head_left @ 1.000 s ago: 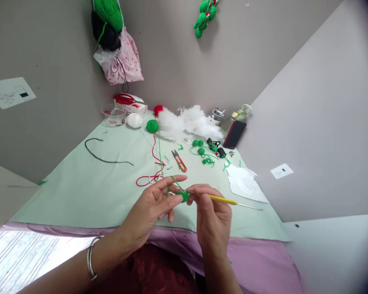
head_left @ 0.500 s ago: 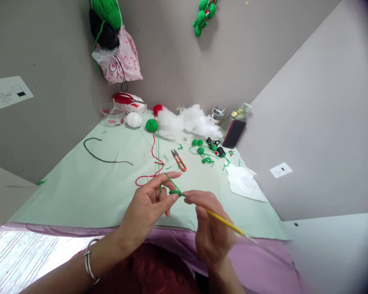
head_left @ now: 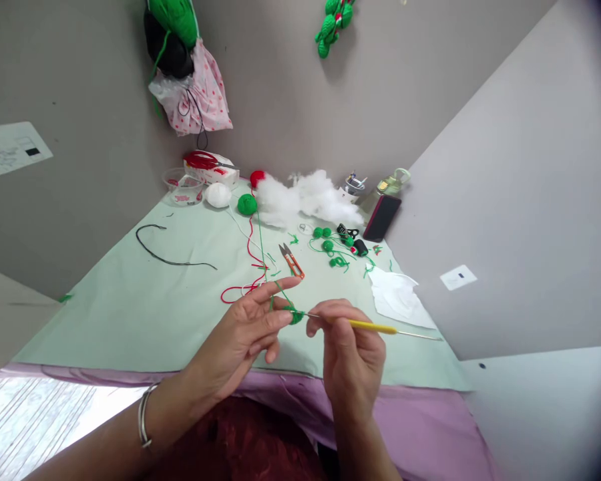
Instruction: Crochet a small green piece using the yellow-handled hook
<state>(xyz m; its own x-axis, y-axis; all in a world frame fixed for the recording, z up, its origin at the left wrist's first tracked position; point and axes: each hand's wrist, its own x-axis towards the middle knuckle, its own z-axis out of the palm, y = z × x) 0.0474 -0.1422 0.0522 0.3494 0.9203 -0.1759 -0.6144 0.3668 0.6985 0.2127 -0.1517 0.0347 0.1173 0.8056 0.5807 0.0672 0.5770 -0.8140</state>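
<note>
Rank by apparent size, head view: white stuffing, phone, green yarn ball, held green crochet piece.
1. White stuffing
2. Phone
3. Green yarn ball and green crochet piece look alike; left hand partly hides the piece.

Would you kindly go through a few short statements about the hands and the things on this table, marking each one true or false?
1. The left hand holds a small green crochet piece. True.
2. The right hand holds the black phone. False: it holds a yellow-handled hook; the phone is propped at a tilt towards the back right.
3. The red-handled scissors lie on top of the white box. True.
4. In the picture, the green yarn ball sits to the right of the white stuffing. False: it sits to the left.
5. A bracelet is worn on the right wrist. False: it is on the left one.
</note>
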